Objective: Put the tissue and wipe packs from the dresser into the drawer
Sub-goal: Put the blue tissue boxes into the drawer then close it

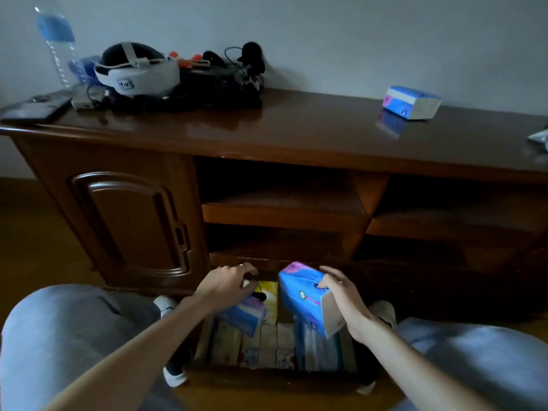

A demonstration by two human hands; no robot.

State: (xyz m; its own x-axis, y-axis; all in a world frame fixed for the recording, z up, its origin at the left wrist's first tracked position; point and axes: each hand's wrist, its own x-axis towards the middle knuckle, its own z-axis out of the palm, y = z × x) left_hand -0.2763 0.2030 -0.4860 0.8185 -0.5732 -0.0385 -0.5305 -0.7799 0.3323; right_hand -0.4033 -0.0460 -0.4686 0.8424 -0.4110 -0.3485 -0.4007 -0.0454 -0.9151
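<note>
The bottom drawer (275, 376) of the brown dresser (296, 134) stands pulled out between my knees, holding several packs. My right hand (344, 298) grips a blue and pink tissue pack (302, 295), tilted above the drawer's middle. My left hand (228, 284) reaches over the drawer's back left, fingers curled on a second blue tissue pack (244, 317) that hangs under it. A third blue tissue pack (410, 102) lies on the dresser top at the right.
On the dresser's left end sit a white and black headset (136, 72), a water bottle (57, 46), a dark tablet (35, 108) and tangled cables. A silvery item (539, 139) shows at the right edge. Open shelves lie above the drawer.
</note>
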